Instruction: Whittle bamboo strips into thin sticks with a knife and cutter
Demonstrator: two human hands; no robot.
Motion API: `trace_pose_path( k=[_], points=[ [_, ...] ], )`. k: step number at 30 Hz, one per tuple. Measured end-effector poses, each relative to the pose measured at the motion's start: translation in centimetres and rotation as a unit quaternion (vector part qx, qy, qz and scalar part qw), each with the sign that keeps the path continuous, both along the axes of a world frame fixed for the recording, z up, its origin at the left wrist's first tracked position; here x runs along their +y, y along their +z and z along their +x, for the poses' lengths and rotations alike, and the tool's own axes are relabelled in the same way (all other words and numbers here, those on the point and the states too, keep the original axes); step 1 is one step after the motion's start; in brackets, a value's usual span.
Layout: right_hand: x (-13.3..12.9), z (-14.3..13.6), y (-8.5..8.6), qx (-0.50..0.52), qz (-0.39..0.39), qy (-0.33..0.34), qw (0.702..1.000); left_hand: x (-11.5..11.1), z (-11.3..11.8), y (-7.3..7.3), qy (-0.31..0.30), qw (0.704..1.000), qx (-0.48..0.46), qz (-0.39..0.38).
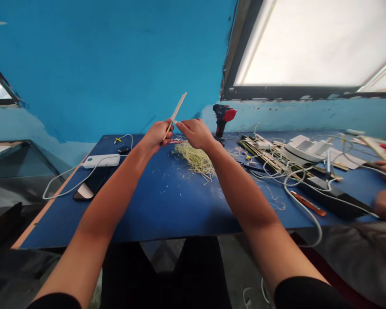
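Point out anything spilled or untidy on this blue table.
Pale shavings lie loose in a heap near the right hand, with crumbs scattered around; farther right, white cables lie tangled.

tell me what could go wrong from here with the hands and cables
The left hand holds a thin pale strip with the right hand close by; a slip might leave a splinter. A white cable loops past the front edge of the blue table, so it could get snagged.

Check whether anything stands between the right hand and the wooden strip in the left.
Nothing visible does: the right hand is close beside the wooden strip, near the left hand. The pile of shavings lies lower, on the tabletop.
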State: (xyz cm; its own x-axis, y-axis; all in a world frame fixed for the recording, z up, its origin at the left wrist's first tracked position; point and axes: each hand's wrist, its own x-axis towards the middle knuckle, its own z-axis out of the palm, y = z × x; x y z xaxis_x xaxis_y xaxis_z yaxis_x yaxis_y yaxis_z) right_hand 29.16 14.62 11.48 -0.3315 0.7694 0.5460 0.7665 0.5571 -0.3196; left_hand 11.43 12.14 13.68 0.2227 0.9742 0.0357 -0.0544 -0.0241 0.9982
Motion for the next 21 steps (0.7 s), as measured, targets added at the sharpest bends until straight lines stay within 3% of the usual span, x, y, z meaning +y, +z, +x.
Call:
trace_pose_path(
  k=[10, 16, 21],
  points=[
    [1.1, 4.3, 1.0, 0.061, 0.04, -0.129, 0.989, -1.4, 0.0, 0.3, -0.114, 0.99, 0.052, 0.059],
    [1.5, 7.2, 1.3, 0.059, 0.043, -0.193, 0.978, -2.2, 0.2, 0.7, -0.128, 0.986, 0.088, 0.058],
    [2.3, 8.6, 0.9, 0.059, 0.022, -0.239, 0.969, -1.6, -0.1, 0.3, -0.146, 0.982, 0.114, 0.04]
  ],
)
